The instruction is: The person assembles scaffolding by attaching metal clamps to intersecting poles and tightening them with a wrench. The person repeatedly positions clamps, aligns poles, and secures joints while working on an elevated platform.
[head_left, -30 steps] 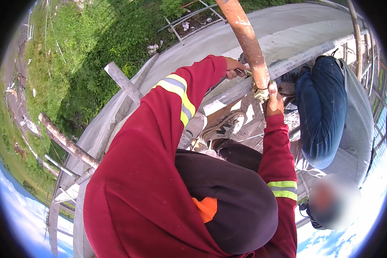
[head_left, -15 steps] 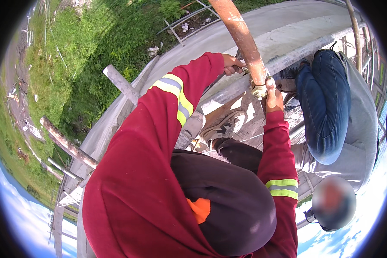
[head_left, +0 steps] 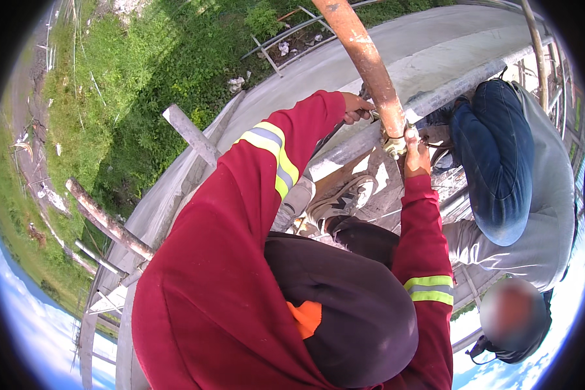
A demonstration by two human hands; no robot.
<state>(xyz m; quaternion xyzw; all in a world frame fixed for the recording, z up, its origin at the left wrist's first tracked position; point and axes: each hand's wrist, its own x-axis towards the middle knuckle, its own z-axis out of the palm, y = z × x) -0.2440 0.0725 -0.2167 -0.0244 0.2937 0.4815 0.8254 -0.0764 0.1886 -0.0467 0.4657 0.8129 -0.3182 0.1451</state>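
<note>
Your left hand [head_left: 357,108] is curled in at the left side of the rusty pole [head_left: 370,58]; you seem to be pinching something small there, but I cannot tell what. The pole's lower end comes down to the grey pipe [head_left: 348,153], and the metal clamp [head_left: 394,147] sits at that joint, between your two hands. Your right hand [head_left: 417,153] grasps the clamp from the right, thumb up along it. So the clamp is already in place at the joint; with both your hands on it, I judge the fastening unfinished, though bolt tightness cannot be read.

Around you, from the left: grass [head_left: 136,84] beyond the edge, a second rusty pole [head_left: 110,224], then a grey beam end [head_left: 192,135]. Your shoe [head_left: 351,195] is just below the pipe. The pole itself hides part of your grip. On the right, a crouching co-worker's jeans [head_left: 494,162] are near your right hand, leaving you little elbow room.
</note>
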